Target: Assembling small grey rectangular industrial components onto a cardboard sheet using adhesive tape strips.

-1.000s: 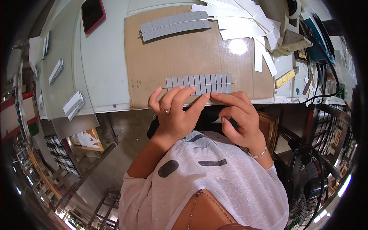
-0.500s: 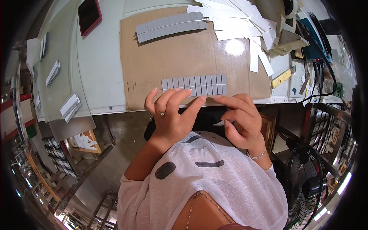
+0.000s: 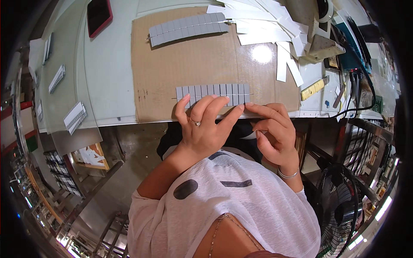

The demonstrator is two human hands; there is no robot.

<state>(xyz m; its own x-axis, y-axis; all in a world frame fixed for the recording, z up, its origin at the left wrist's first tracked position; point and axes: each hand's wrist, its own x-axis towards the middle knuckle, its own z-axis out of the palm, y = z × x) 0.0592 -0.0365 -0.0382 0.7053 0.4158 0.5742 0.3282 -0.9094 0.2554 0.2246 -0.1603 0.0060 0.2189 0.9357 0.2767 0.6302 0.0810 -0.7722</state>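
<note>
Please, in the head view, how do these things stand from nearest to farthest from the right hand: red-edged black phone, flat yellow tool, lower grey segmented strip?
From the right hand:
1. Lower grey segmented strip, close, at upper left.
2. Flat yellow tool, farther, at upper right.
3. Red-edged black phone, farthest, at upper left.

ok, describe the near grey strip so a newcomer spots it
Find the brown cardboard on the pale table. Toward its near edge lies the grey segmented strip. Unlike the far grey strip, it sits partly under the left hand.
</note>
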